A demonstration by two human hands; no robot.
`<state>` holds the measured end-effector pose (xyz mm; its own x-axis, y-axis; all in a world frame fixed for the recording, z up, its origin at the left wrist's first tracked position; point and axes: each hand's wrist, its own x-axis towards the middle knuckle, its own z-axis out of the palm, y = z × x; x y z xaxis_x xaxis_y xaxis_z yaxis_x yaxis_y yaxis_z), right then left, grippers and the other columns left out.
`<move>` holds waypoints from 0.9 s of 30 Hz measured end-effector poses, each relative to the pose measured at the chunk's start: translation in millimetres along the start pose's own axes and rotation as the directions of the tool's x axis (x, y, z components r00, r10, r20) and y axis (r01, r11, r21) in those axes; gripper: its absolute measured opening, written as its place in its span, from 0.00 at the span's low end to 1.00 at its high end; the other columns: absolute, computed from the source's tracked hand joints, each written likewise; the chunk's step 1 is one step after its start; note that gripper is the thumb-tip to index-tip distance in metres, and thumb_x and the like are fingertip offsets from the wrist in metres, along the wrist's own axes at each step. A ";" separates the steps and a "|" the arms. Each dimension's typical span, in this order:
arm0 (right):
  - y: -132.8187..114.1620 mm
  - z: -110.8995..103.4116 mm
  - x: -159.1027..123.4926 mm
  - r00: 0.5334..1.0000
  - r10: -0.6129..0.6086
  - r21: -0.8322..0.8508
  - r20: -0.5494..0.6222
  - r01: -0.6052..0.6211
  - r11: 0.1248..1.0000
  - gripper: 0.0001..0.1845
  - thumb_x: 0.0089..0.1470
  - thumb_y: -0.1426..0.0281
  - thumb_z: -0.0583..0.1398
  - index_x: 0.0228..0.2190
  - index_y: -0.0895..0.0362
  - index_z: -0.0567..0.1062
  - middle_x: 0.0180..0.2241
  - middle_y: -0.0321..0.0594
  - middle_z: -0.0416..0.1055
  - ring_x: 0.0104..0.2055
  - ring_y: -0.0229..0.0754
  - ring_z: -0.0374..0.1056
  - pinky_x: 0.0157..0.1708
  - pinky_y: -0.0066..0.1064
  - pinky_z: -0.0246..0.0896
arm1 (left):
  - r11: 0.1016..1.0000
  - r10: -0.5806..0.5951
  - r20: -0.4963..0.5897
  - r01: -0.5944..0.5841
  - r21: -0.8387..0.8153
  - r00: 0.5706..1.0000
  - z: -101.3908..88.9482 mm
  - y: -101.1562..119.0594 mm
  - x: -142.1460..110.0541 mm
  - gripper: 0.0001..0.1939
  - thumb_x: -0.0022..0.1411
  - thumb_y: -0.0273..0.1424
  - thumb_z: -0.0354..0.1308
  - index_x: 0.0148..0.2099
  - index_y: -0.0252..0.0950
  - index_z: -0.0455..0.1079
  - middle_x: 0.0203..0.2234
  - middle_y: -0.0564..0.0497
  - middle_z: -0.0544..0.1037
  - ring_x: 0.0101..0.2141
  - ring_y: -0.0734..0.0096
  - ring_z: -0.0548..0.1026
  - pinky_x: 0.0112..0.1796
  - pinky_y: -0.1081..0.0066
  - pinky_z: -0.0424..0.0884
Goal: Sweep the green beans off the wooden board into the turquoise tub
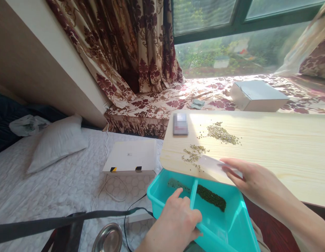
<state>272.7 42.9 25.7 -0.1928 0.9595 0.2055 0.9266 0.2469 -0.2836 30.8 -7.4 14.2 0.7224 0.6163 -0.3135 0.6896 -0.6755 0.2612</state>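
Note:
My left hand [178, 215] grips the near rim of a turquoise divided bin [235, 229] by its divider, the index finger stretched over the left compartment. My right hand [246, 175] is closed on a pale, flat translucent card [214, 165], which lies low over the table's near edge. Just left of the card's tip is a scattered patch of small green beans [193, 154]. Farther back spreads a larger patch of beans [222, 134]. Dark green beans [211, 198] are heaped in the bin's right compartment; a few small bits [179, 184] lie in the left one.
The light wooden table [288, 147] carries a small dark-edged box [180, 124] at its left corner. A white box [131, 155] rests on the bed beside it, with a metal bowl [108, 239] nearer me. A grey-white box [259, 95] stands on the window ledge.

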 end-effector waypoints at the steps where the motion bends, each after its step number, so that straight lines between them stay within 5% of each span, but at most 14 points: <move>1: 0.2 -1.1 -1.0 1.000 0.002 0.017 0.010 -0.002 1.000 0.17 0.59 0.63 0.55 0.40 0.48 0.84 0.32 0.39 0.83 0.29 0.48 0.79 0.22 0.31 0.66 | 1.000 -0.004 -0.002 0.004 -0.008 1.000 1.1 -1.7 -1.6 0.13 0.59 0.41 0.73 0.36 0.37 0.78 0.29 0.50 0.78 0.38 0.63 0.80 0.61 0.54 0.65; 12: 4.7 0.2 -1.1 1.000 -0.008 0.025 0.023 0.007 1.000 0.17 0.56 0.63 0.56 0.38 0.48 0.84 0.27 0.40 0.82 0.24 0.48 0.76 0.19 0.31 0.62 | 0.970 -0.230 -0.127 0.217 -0.109 0.965 21.0 -31.4 -38.5 0.13 0.56 0.36 0.76 0.33 0.38 0.74 0.28 0.55 0.73 0.36 0.66 0.78 0.62 0.54 0.65; 27: 3.0 1.8 1.4 0.997 -0.007 0.132 0.072 -0.003 0.991 0.17 0.57 0.61 0.55 0.39 0.49 0.83 0.32 0.39 0.83 0.29 0.47 0.78 0.23 0.31 0.65 | 0.970 -0.225 -0.145 0.207 -0.129 0.963 23.1 -31.9 -34.8 0.13 0.56 0.37 0.75 0.34 0.38 0.75 0.28 0.55 0.73 0.37 0.65 0.78 0.62 0.53 0.65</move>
<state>274.6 45.2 23.5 -0.2218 0.9651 0.1393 0.8764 0.2600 -0.4053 -17.5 -16.6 -4.3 0.5484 0.8045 -0.2281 0.8248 -0.4753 0.3064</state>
